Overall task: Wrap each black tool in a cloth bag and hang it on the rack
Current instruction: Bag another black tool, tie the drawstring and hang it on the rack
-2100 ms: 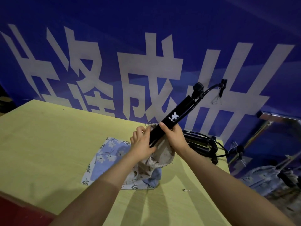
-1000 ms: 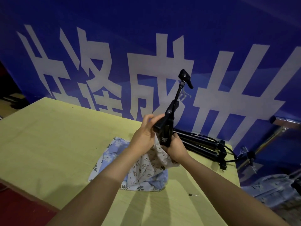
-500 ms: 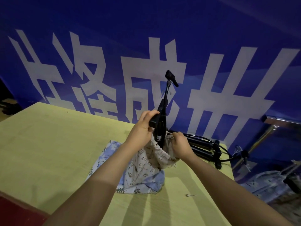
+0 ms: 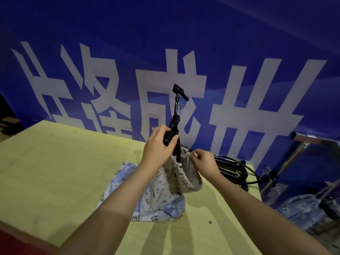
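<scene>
1. Two hands work over the desk (image 4: 55, 172) near its right edge — a small pin (image 4: 213, 222) lies nearest, alone.
2. One blue floral bag (image 4: 125, 179) lies flat under the beige cloth bag (image 4: 185, 173), whose mouth the right hand (image 4: 205, 162) pinches open.
3. The left hand (image 4: 159, 148) is clamped on the black tool (image 4: 174, 126), its long axis upright, its lower end already inside the mouth, so the next push is probably straight down.
4. Several more black tools (image 4: 231, 169) — I cannot count them — lie by the far right corner.

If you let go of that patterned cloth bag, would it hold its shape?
Probably not. The cloth bag sags in folds below the right hand pinching its rim, so it looks floppy and light. The black tool inside likely props it up.
</scene>
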